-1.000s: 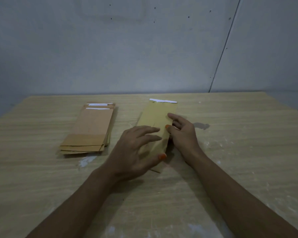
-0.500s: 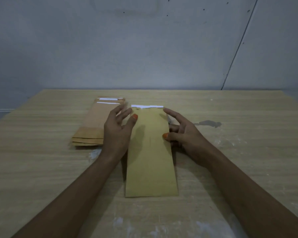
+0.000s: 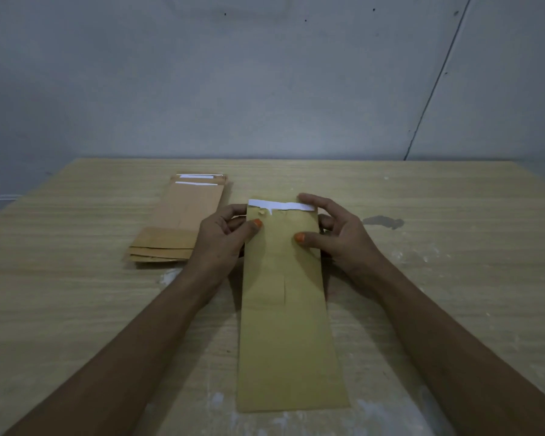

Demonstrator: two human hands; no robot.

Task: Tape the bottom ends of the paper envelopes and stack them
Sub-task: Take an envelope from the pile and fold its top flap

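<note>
Off to the left on the wooden table [image 3: 76,309] lies a stack of brown envelopes [image 3: 178,221], white strips at their far ends. Just beside it, the left hand [image 3: 221,240] pinches the left edge of a long yellow envelope [image 3: 287,325], thumb on top. A white tape strip [image 3: 280,205] runs along its far end. The right hand [image 3: 343,237] pinches the right edge, forefinger touching the tape.

Envelope [image 3: 285,297] straightened from slant under both hands to lengthwise lie on table [image 3: 76,309], white strip [image 3: 280,205] at far end. Left hand [image 3: 224,240] shifted from flat on top to left edge near far end, thumb on paper. Right hand [image 3: 337,237] moved up to far right corner, fingertips at strip, thumb pressing face.
</note>
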